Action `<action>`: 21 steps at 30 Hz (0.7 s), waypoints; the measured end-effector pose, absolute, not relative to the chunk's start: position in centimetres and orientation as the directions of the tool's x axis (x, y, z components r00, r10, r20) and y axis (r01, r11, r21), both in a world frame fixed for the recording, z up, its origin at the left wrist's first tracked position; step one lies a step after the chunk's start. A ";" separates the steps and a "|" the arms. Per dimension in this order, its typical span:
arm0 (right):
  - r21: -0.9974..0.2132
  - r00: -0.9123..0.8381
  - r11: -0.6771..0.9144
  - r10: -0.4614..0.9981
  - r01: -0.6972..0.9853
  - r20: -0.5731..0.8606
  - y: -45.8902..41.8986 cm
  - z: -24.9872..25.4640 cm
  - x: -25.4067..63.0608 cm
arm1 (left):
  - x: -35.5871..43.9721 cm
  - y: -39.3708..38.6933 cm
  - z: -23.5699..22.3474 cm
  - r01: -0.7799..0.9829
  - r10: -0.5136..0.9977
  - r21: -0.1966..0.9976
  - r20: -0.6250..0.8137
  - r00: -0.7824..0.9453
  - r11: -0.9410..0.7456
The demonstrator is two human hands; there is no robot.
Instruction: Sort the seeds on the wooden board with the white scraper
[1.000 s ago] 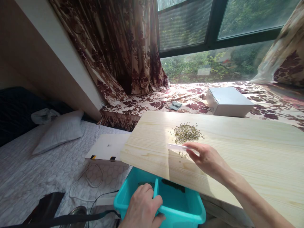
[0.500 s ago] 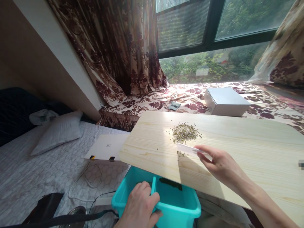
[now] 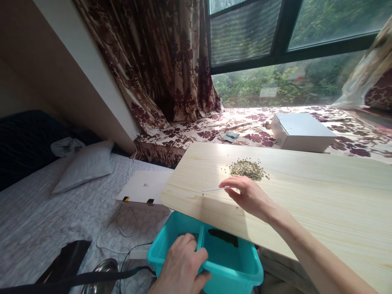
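Note:
My right hand (image 3: 245,195) pinches a thin white card (image 3: 212,189), seen nearly edge-on, just above the pale wooden tabletop (image 3: 309,192). Behind the hand lies a loose pile of small greenish beans (image 3: 248,169), with a few single ones scattered around it. My left hand (image 3: 185,261) grips the near rim and divider of a turquoise two-compartment bin (image 3: 256,272) below the table's front edge. A dark greenish mass (image 3: 223,237) lies in the right compartment. Some small grains show in the left compartment, partly hidden by my left hand.
A white box (image 3: 303,130) sits on the floral window seat beside a small folded grey-green cloth (image 3: 230,136). Left of the table, a flat white box (image 3: 143,187), a cable and a metal bowl (image 3: 102,273) rest on the bed (image 3: 76,212). A dark strap crosses the lower left.
My right hand has moved left with the card, which has turned from showing its face to nearly edge-on. My left hand keeps its grip on the bin. The view has shifted slightly.

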State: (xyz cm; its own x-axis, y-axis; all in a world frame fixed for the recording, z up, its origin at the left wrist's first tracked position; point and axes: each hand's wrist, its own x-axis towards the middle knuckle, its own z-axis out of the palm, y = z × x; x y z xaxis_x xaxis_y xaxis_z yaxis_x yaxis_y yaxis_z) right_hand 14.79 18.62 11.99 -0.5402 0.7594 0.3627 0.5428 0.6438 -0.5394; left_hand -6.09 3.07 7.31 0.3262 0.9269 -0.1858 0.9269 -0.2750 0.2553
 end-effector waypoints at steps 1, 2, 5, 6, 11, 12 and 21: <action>-0.533 -0.570 0.662 0.740 0.527 0.356 19.1 11.8 14.0 | -6.3 2.9 7.4 0.928 0.927 0.253 -0.190 0.323 -0.272; -0.526 -0.594 0.674 0.727 0.518 0.345 19.4 11.7 13.4 | -6.6 2.8 7.4 0.930 0.927 0.253 -0.196 0.319 -0.266; -0.523 -0.641 0.681 0.709 0.513 0.295 20.2 11.2 12.2 | -7.3 2.4 7.6 0.937 0.932 0.264 -0.219 0.291 -0.230; -0.529 -0.649 0.677 0.708 0.512 0.278 20.3 11.1 12.0 | -7.5 2.2 7.6 0.939 0.933 0.267 -0.227 0.280 -0.217; -0.571 -0.668 0.646 0.713 0.507 0.214 20.1 11.1 12.1 | -8.3 2.0 8.2 0.941 0.939 0.291 -0.241 0.244 -0.170; -0.579 -0.672 0.643 0.711 0.501 0.207 20.0 11.1 12.2 | -8.4 2.0 8.4 0.940 0.940 0.301 -0.244 0.239 -0.161; -0.586 -0.684 0.628 0.711 0.512 0.165 18.9 12.1 14.6 | -8.2 2.7 9.9 0.938 0.930 0.320 -0.288 0.230 -0.133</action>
